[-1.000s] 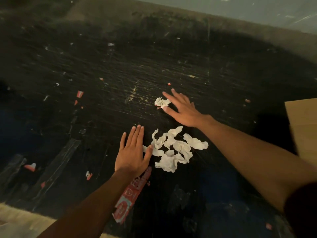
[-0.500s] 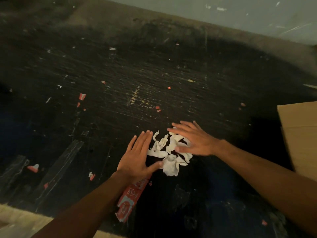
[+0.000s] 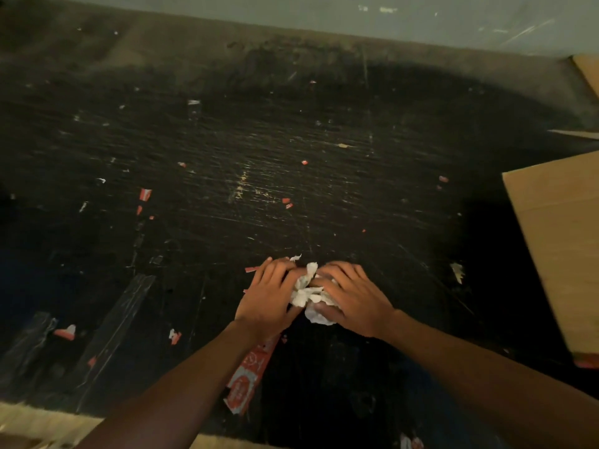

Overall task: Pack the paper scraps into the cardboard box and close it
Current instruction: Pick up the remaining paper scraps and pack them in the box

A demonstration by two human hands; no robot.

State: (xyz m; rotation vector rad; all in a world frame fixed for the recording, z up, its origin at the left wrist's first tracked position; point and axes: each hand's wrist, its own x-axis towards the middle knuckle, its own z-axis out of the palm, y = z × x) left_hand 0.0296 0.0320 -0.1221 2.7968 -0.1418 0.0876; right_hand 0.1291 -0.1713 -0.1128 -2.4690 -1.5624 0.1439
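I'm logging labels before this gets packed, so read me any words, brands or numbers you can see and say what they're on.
Red-and-white printed paper strip on the black scratched tabletop: white marks and a round emblem, too blurred to read.
Brown cardboard box: no print visible.
Crumpled white paper scraps: blank.

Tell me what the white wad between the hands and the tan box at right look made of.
White wad: thin matte paper, likely tissue, judging by its soft crumpled folds. Tan box: plain matte cardboard, flat brown panel with a straight cut edge.
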